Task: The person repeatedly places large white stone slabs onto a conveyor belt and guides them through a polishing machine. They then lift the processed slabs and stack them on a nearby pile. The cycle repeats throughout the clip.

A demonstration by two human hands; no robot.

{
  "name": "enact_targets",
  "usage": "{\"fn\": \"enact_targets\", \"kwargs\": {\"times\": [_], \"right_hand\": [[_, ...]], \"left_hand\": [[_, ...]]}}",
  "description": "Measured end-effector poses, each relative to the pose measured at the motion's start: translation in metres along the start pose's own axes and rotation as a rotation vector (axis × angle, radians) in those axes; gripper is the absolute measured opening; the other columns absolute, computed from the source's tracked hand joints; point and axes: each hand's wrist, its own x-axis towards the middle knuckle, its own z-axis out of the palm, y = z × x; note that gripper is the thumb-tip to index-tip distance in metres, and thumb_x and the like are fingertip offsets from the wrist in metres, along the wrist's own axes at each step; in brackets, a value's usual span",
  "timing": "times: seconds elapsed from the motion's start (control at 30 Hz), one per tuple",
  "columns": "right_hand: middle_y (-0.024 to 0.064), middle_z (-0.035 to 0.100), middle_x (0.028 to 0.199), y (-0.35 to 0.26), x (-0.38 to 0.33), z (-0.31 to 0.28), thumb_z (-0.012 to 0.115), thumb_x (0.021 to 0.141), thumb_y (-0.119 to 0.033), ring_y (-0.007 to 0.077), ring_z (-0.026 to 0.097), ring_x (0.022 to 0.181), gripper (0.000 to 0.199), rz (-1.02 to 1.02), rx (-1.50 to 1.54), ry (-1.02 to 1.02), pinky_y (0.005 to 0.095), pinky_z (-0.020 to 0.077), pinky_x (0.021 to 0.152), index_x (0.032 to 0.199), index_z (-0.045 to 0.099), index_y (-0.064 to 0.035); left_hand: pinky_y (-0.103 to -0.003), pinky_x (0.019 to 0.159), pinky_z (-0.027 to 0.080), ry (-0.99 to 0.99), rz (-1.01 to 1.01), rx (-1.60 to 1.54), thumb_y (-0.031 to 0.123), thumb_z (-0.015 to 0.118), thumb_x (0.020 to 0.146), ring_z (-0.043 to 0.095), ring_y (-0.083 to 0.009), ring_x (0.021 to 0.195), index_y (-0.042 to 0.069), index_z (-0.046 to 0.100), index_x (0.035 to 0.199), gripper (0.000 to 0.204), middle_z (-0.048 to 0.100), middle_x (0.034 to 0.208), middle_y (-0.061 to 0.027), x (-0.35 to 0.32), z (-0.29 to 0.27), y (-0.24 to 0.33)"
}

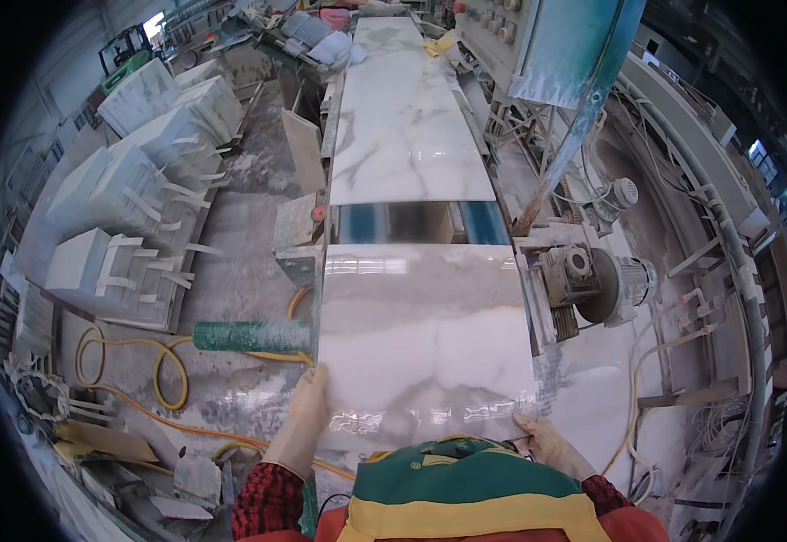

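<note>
Head view shows a stone workshop whose wet grey floor (240,226) lies left of a long conveyor line (411,221), with stacked white slabs (131,208) farther left and a motor (624,285) on its right. At the line's near end lies a glossy veined marble slab (425,334); the left hand (307,406) has its fingers closed over the near left corner and the right hand (547,443) grips the near right edge.

1. I see the near slab (425,334) is white with grey veining, and glossy.
2. The far slab (407,117) is white, with thin grey veins.
3. The roller (251,336) is green.
4. The hose (131,361) is yellow.
5. My sleeves (267,497) are red-and-black check.
6. My apron (465,492) is green with yellow bands.
</note>
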Motion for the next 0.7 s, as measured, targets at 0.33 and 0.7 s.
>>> {"fn": "enact_targets", "kwargs": {"times": [0.33, 0.7], "right_hand": [[0.0014, 0.075, 0.112, -0.075, 0.057, 0.006, 0.074, 0.106, -0.037, 0.011, 0.068, 0.089, 0.038, -0.125, -0.018, 0.008, 0.0264, 0.0528, 0.073, 0.127, 0.07, -0.0059], [0.0108, 0.073, 0.115, -0.035, 0.122, -0.037, 0.063, 0.113, -0.042, 0.0192, 0.07, 0.094, 0.043, -0.05, 0.192, -0.045, 0.0312, 0.0601, 0.085, 0.134, 0.064, -0.0046]], "left_hand": [[-0.04, 0.081, 0.059, -0.117, -0.162, -0.145, 0.04, 0.07, 0.107, 0.073, -0.0248, 0.103, -0.003, 0.07, 0.132, 0.05, 0.076, 0.12, -0.0135, -0.032, 0.013, 0.024], [-0.038, 0.097, 0.063, -0.147, -0.195, -0.857, 0.044, 0.062, 0.111, 0.075, -0.0264, 0.114, -0.001, 0.063, 0.14, 0.053, 0.075, 0.128, -0.0124, -0.055, 0.052, 0.011]]}}
